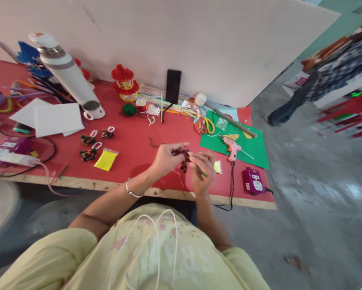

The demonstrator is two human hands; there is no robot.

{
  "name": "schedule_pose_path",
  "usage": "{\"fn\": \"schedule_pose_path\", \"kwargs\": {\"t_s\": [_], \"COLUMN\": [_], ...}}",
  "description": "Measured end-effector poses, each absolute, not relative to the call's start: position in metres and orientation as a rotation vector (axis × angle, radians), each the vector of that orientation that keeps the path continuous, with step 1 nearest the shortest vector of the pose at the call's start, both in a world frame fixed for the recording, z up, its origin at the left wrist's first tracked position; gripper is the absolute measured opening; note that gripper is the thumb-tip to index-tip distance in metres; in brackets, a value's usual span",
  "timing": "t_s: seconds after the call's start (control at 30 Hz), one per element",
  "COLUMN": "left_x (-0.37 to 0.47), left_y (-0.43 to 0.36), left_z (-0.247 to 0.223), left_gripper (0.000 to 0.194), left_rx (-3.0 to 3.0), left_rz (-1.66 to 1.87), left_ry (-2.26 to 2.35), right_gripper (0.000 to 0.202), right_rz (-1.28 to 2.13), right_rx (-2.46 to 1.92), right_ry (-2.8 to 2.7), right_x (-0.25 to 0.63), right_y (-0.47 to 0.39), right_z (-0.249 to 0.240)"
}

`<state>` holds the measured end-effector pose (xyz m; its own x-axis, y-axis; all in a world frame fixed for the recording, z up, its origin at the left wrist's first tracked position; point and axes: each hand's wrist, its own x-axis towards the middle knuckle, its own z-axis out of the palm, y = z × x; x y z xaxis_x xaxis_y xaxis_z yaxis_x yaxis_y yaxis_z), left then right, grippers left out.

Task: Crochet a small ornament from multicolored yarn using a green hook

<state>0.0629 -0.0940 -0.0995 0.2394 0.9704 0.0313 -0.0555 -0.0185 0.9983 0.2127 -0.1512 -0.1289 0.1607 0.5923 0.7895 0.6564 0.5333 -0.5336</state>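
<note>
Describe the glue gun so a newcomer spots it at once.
On the red tabletop, to the right of the person's right hand, find the green sheet. The pink glue gun lies across its near edge, trailing a black cord. Its pistol shape and pink body set it apart from the long brown rod behind it.

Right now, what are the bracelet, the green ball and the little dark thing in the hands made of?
The bracelet looks like polished metal: it's silvery and shiny. The green ball is probably yarn, with a dull, soft-looking surface. The little dark thing looks bumpy, but it's blurred, so I can't tell its material.
</note>
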Motion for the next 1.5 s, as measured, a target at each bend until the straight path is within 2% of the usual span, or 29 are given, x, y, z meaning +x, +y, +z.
{"fn": "schedule_pose_path", "kwargs": {"t_s": [0.1,0.23,0.47,0.67,1.0,1.13,1.3,1.5], "left_x": [0.063,0.065,0.037,0.028,0.020,0.026,0.051,0.064], "left_y": [-0.093,-0.095,-0.078,-0.071,-0.063,-0.070,-0.086,-0.095], "left_z": [-0.099,-0.091,-0.069,-0.061,-0.053,-0.051,-0.061,-0.066], "left_gripper": [0.048,0.036,0.032,0.032,0.027,0.029,0.029,0.035], "left_rx": [1.309,1.139,1.156,1.234,1.328,1.222,1.021,0.928], "left_rz": [1.116,1.061,0.738,0.593,0.440,0.529,0.829,1.012], "left_ry": [1.033,0.927,0.810,0.818,0.672,0.672,0.688,0.727], "right_gripper": [0.020,0.015,0.013,0.014,0.013,0.012,0.013,0.012], "right_rz": [-0.039,-0.097,0.438,0.429,0.424,0.410,0.350,0.543], "right_rx": [-1.169,-1.190,-0.933,-0.865,-0.817,-0.834,-0.844,-0.764], "right_ry": [-1.533,-1.475,-1.606,-1.861,-2.015,-1.811,-1.245,-0.839], "right_x": [0.214,0.211,0.251,0.279,0.289,0.276,0.225,0.182], "right_y": [-0.150,-0.147,-0.126,-0.116,-0.121,-0.126,-0.135,-0.131], "right_z": [-0.129,-0.134,-0.093,-0.057,-0.043,-0.060,-0.105,-0.123]}}
